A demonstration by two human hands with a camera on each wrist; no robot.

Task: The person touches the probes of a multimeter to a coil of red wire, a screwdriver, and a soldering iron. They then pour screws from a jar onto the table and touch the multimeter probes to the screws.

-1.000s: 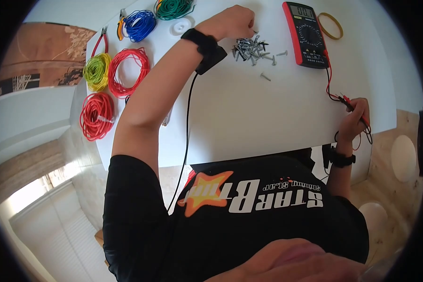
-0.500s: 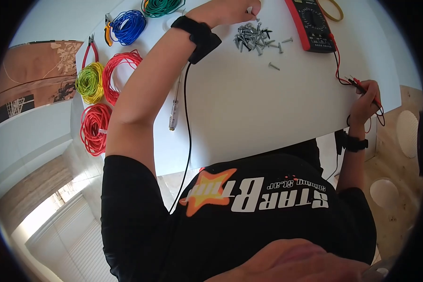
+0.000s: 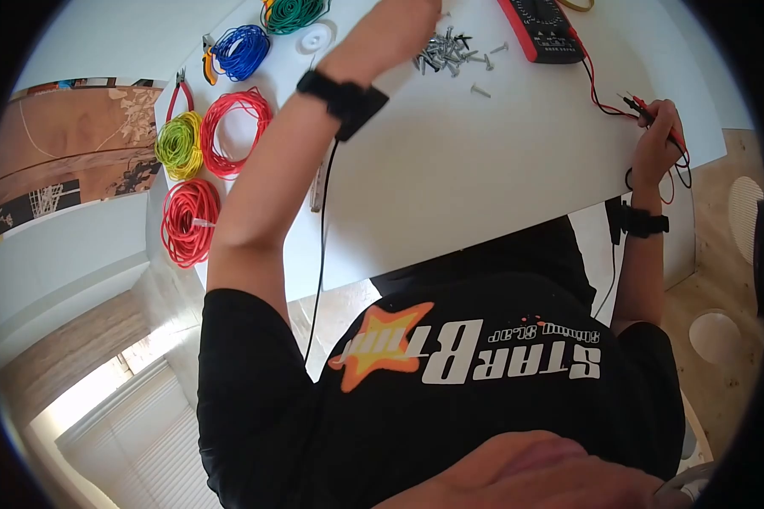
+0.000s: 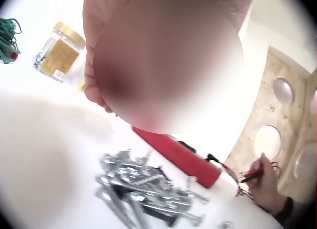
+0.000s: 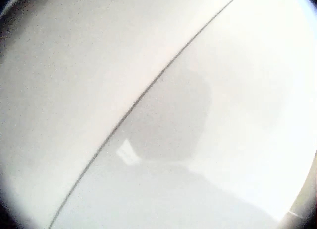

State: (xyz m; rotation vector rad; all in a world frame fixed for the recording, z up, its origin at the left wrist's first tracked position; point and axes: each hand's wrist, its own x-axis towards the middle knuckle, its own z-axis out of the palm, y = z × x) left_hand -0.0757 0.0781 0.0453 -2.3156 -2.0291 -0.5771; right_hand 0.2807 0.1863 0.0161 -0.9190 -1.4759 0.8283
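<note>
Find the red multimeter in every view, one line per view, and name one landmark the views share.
Head view: the multimeter lies at the top edge of the white table, right of the screw pile.
Left wrist view: its red side runs diagonally just behind the screw pile, below the blurred left hand.
Right wrist view: not in it; only a pale blurred surface.
Shared landmark: the screw pile, in the head and left wrist views.

The head view looks steeply down over the person's chest onto the white surface (image 3: 475,178). The left wrist view sits low and close beside the heap of screws (image 4: 143,189) — the same heap (image 3: 443,53) lies far up in the head view. The right wrist view faces bare white at close range — blurred.
</note>
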